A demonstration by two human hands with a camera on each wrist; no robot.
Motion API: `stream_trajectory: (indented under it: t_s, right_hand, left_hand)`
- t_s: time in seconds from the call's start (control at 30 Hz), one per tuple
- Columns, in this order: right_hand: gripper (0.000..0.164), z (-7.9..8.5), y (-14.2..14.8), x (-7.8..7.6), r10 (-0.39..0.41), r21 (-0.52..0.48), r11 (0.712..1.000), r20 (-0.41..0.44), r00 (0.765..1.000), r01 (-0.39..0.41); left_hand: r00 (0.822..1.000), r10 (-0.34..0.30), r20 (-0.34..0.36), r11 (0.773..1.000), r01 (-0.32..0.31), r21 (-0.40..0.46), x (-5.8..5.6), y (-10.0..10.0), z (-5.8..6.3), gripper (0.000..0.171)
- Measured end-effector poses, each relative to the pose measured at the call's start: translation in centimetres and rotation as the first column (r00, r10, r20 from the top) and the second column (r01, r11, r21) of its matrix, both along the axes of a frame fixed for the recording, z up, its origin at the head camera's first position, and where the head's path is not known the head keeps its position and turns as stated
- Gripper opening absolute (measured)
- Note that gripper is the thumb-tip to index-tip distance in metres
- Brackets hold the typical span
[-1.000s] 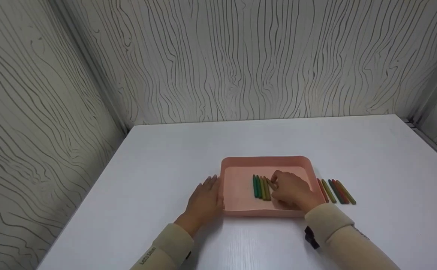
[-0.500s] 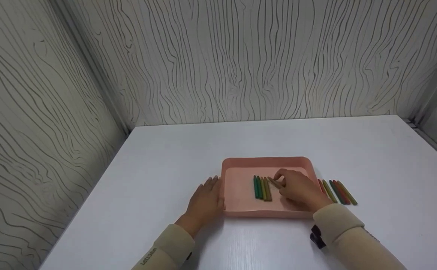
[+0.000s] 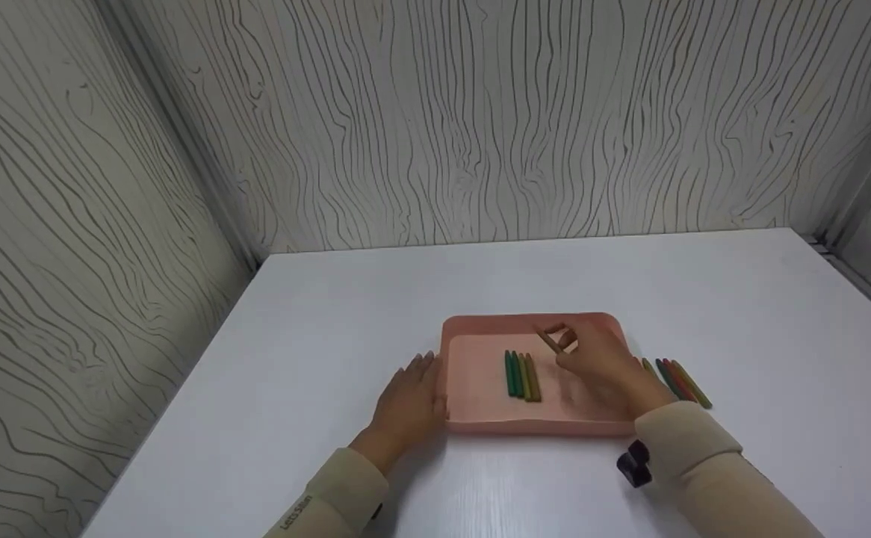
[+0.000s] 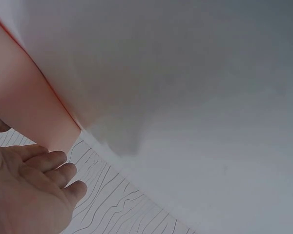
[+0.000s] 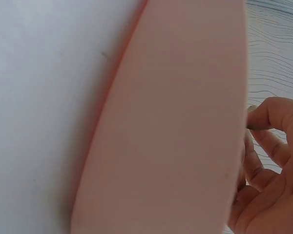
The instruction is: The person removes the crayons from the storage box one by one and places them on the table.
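Observation:
A pink tray (image 3: 473, 407) lies on the white table. My left hand (image 3: 405, 403) rests along its left side, fingers straight; the left wrist view shows that hand (image 4: 34, 190) beside the tray's outer wall (image 4: 34, 102). Over the back right part of the tray, my right hand (image 3: 596, 362) pinches a brownish crayon (image 3: 549, 340) between thumb and fingertips, tilted with its tip pointing back left. Below it, green crayons (image 3: 512, 373) and olive-yellow crayons (image 3: 531, 377) lie side by side in a row. In the right wrist view the tray wall (image 5: 171, 122) hides the held crayon.
Several more crayons (image 3: 693, 385), green, red and yellowish, lie on the table (image 3: 331, 314) just right of the tray, partly covered by the right forearm. A wood-grain patterned wall (image 3: 465, 119) rises behind the table, another stands on the left.
My right hand has lifted the brownish crayon off the right end of the row in the tray and drawn it up and back. The left hand has stayed put.

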State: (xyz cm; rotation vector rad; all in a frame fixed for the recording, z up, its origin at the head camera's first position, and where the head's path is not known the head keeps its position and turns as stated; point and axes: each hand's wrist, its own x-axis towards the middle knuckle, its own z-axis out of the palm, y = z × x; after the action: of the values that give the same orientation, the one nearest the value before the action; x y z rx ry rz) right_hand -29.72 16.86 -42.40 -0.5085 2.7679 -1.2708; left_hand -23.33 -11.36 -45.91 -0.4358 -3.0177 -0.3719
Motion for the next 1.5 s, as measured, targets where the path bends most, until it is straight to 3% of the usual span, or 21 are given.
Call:
stream_trajectory:
  t_s: [0.13, 0.7, 1.07, 1.5]
  right_hand:
    - [0.038, 0.6, 0.6, 0.0, 0.007, 0.014, 1.000, -0.069, 0.998, -0.006]
    - [0.042, 3.1, 5.1, 0.4, -0.079, 0.063, 0.994, -0.084, 0.993, 0.084]
    - [0.044, 2.2, 9.9, 0.6, -0.147, 0.099, 0.983, -0.066, 0.987, 0.153]
    - [0.044, -0.1, 13.9, 1.2, -0.212, 0.220, 0.953, -0.014, 0.977, 0.210]
  left_hand:
    - [1.000, 0.006, 0.004, 1.000, -0.006, 0.004, -0.1, 0.0, -0.1, 0.054]
    - [1.000, 0.007, -0.007, 1.000, -0.006, 0.022, -0.1, -0.2, -0.2, 0.053]
    - [1.000, 0.013, 0.017, 0.999, -0.013, 0.046, -0.2, -0.3, -0.4, 0.053]
    - [1.000, -0.013, -0.026, 0.998, 0.014, 0.054, -0.3, -0.2, -0.4, 0.052]
